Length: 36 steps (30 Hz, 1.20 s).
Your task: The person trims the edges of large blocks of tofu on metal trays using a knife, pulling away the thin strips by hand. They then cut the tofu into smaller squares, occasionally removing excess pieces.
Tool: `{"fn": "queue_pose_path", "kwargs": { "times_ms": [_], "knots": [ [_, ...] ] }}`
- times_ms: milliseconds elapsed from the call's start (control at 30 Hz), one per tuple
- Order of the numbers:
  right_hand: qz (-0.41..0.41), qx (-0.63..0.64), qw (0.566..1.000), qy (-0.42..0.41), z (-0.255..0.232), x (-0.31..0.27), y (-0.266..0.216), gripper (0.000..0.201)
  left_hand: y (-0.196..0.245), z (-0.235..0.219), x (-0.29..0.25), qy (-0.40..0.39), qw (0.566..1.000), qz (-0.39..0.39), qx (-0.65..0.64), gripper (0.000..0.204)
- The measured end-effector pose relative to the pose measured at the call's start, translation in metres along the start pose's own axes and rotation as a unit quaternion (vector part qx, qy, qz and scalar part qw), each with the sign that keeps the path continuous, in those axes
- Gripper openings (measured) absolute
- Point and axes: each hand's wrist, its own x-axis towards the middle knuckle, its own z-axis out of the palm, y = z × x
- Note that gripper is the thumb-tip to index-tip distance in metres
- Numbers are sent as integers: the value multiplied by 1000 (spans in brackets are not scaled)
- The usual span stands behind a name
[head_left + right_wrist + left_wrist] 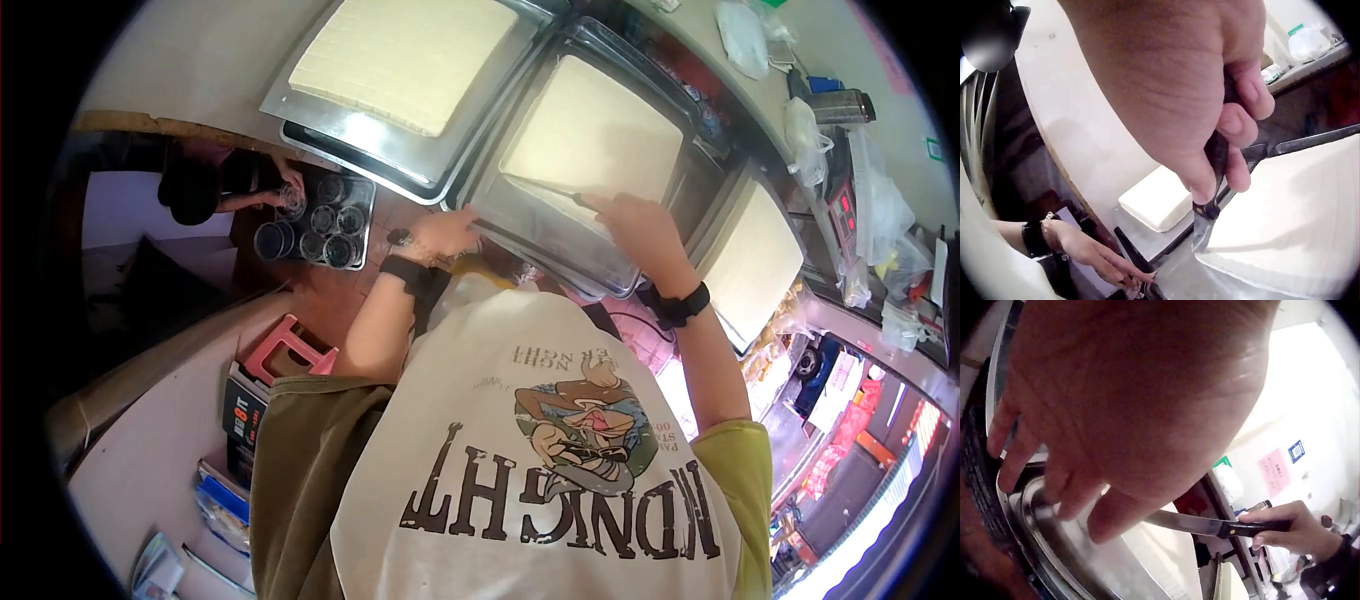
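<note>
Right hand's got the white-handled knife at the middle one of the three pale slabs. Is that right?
Not quite: the knife's handle is black, as the left wrist view shows. The right hand does have it at the middle slab.

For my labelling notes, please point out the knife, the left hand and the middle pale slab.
Knife (1210, 527), left wrist view: blade near handle.
Left hand (444, 234), head view: its back.
Middle pale slab (595, 130), head view: top face.

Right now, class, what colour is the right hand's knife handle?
Black: the knife handle shows best in the left wrist view.
</note>
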Motion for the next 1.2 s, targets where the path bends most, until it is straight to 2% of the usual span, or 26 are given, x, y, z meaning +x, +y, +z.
{"fn": "queue_pose_path", "kwargs": {
  "times_ms": [100, 233, 333, 400, 433, 500, 633, 700, 800, 967, 1033, 1067, 1100, 1167, 1200],
  "knots": [
    [3, 2, 1000, -3, -4, 1, -1, 30, 15, -12, -6, -11, 1000, -3, -27, 55],
    [0, -3, 1000, -8, -6, 1, -2, 32, 7, -2, 1, -4, 1000, 15, 1, 55],
    [8, 1, 1000, -28, -5, 0, -1, 34, 10, -1, -2, -22, 999, -27, -26, 56],
    [25, 0, 998, -57, -5, 0, -2, 37, 8, 3, -4, 23, 999, 22, 20, 57],
    [42, -3, 996, -84, -5, -1, -3, 40, 9, 3, -4, 21, 999, 23, 20, 57],
    [43, 11, 995, -92, -8, -4, -6, 41, 13, 1, -4, -23, 1000, -18, 3, 59],
    [44, 26, 993, -105, -10, -11, -1, 43, 14, -1, -3, -26, 999, -23, 29, 58],
    [39, 32, 994, -92, -8, -11, 3, 40, 12, -3, -2, -12, 996, 6, 87, 60],
    [33, 39, 995, -84, -9, -15, 2, 37, 16, -5, -1, -40, 994, -35, 99, 61],
    [23, 27, 997, -63, 0, -27, 8, 37, 8, 5, 3, -17, 997, -21, 71, 60],
    [2, 46, 998, -34, 5, -31, 13, 37, 29, -6, -7, -13, 995, -41, 90, 56],
    [2, 47, 998, -32, 6, -32, 16, 37, 47, -14, -11, -31, 993, -87, 76, 55],
    [0, 49, 998, -34, 7, -33, 18, 37, 51, -10, -8, -30, 993, -87, 79, 55],
    [-3, 53, 998, -35, 10, -34, 23, 38, 53, 1, -3, 49, 985, -74, 150, 57],
    [-2, 61, 998, -34, 12, -35, 24, 37, 59, 4, -2, 48, 984, -77, 152, 57]
  ]
}}
